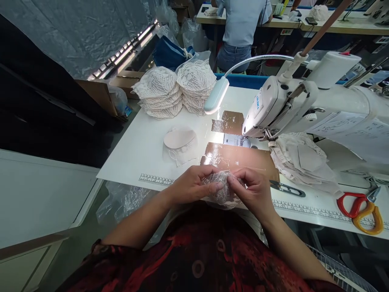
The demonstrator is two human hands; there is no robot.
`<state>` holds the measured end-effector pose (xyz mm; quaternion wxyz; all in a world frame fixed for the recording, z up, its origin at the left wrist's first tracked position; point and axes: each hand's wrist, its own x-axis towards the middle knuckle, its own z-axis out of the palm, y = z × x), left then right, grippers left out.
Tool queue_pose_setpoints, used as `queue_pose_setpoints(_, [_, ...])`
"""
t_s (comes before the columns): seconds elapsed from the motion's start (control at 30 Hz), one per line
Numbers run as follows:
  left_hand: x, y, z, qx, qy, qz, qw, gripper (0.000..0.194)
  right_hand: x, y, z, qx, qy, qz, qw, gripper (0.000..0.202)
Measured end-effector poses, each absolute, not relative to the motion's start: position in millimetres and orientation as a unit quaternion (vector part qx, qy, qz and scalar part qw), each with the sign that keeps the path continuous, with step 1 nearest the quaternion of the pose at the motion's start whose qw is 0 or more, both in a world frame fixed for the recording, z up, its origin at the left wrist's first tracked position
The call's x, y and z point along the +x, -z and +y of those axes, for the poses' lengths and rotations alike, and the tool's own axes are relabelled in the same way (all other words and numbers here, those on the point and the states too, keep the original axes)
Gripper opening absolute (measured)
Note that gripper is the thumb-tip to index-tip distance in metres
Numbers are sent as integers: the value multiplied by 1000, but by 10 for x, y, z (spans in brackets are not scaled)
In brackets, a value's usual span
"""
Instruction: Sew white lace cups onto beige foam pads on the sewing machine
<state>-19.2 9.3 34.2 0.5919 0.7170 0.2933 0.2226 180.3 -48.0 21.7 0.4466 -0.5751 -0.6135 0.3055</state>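
A piece of white lace fabric (pixel 223 187) is between my hands at the table's front edge, close to my body. My left hand (pixel 194 184) grips its left side, thumb on top and fingers behind. On the right side my right hand (pixel 252 190) pinches the lace between thumb and fingers. Just beyond lies brown shiny sheeting (pixel 240 157), in front of the needle area of a white sewing machine (pixel 273 105). A smooth beige oval pad (pixel 179 138) rests with a lace-edged piece on the tabletop to the left.
Two stacks of lace cups (pixel 161 91) stand at the back left. A lamp (pixel 216 95) overhangs the table. To the right lie a pile of beige fabric pieces (pixel 304 160), thread snips (pixel 287 188) and orange-and-red scissors (pixel 361 209). A person (pixel 241 24) sits beyond.
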Motion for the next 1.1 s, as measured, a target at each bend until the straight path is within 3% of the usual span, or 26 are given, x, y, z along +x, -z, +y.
queue_pose_setpoints(0.3, [-45, -310, 143, 700, -239, 314, 596, 23, 1852, -175, -479, -588, -321, -591, 449, 18])
queue_pose_setpoints(0.53, [10, -287, 180, 702, -222, 297, 607, 21, 1962, -146, -429, -528, -477, -551, 436, 21])
queue_pose_setpoints(0.77, [86, -280, 242, 601, -199, 234, 738, 23, 2008, -237, -421, -528, -462, -566, 434, 16])
queue_pose_setpoints(0.93, [128, -278, 265, 558, -165, 248, 774, 26, 2041, -245, -418, -514, -486, -543, 452, 15])
queue_pose_setpoints(1.1, [288, -158, 170, 478, -227, 291, 797, 32, 2044, -130, -358, -490, -551, -472, 482, 19])
